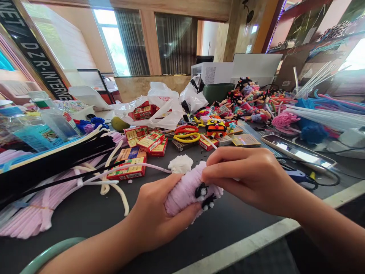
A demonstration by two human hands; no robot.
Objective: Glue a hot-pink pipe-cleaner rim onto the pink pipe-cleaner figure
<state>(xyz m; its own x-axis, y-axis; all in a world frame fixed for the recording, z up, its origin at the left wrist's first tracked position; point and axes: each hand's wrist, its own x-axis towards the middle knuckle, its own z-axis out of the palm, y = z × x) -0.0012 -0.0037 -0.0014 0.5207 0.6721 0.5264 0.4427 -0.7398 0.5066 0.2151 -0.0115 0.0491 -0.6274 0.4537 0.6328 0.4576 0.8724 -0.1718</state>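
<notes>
My left hand is wrapped round a plush lilac figure that looks wound from pipe cleaners. Black-and-white eye-like details show on its side, tilted toward the right. Thumb and fingers of my right hand are pinched together at the figure's upper end; whatever sits between the fingertips is hidden. Just behind the figure lies a crumpled white lump. A thin lilac pipe cleaner runs from the left toward the figure; I cannot tell whether it is joined.
Bundled lilac pipe cleaners and black ones lie left. Small red boxes and a yellow-orange plush figure stand behind my hands. A phone, a cable and a heap of small dolls lie to the right.
</notes>
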